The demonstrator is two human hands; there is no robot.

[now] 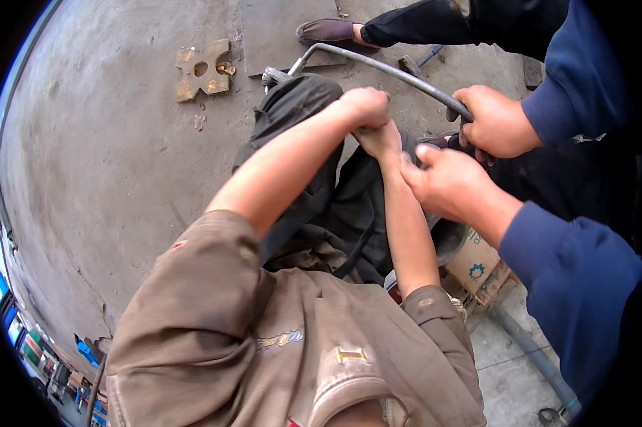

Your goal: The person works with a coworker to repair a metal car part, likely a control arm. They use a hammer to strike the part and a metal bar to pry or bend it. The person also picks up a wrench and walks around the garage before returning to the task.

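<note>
My left hand (pixel 367 107) is curled closed above my dark-trousered knees, and whatever may be in it is hidden. Just below it, my right hand (pixel 382 140) meets it, its fingers mostly covered. A bent grey metal bar (pixel 399 74) runs beyond my hands, its far end angling down beside my left knee (pixel 303 91). Another person in blue sleeves grips the bar's right end with one hand (pixel 495 121). That person's other hand (pixel 452 181) is next to my right wrist, slightly blurred, with the thumb raised.
A rusty notched metal block (pixel 204 70) with a hole lies on the concrete floor at the far left. A flat metal plate (pixel 285 32) lies near the other person's shoe (pixel 326 30). At lower right are a cardboard box (pixel 475 267) and a grey pipe (pixel 534 356).
</note>
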